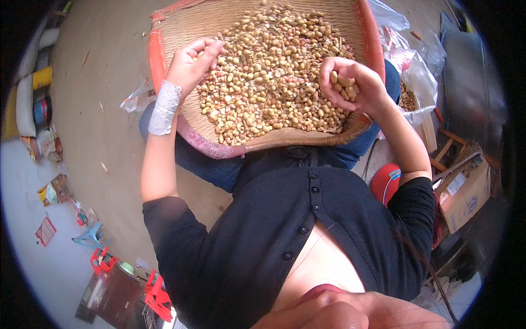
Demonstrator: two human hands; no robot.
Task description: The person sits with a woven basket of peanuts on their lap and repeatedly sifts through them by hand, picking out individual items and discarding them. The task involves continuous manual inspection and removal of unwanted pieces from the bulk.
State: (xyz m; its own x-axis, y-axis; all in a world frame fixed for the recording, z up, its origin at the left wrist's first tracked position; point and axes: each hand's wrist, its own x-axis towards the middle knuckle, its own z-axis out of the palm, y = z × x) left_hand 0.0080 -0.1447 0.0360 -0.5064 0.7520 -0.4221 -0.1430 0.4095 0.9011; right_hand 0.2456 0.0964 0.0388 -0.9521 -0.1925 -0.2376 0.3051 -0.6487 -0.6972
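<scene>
A woven winnowing basket [185, 24] with a red-wrapped rim rests across my lap, holding a broad heap of unshelled peanuts [271, 78] mixed with bits of stalk and some reddish kernels. Over the heap's left edge is my left hand [199, 61], its thumb pressed to the curled fingers, with pale peanut-like bits partly showing inside. A white wrap [165, 107] circles that wrist. At the heap's right side my right hand [355, 84] is cupped, palm turned inward, around several peanuts [345, 85].
Right of the basket stands a clear plastic bag [419, 82] with peanuts inside. Behind it is a dark, bulky object [472, 90]. A cardboard box [464, 197] and a red round object [385, 183] sit near my right elbow. Red plastic stools [156, 294] and a blue stool [90, 234] are lower left.
</scene>
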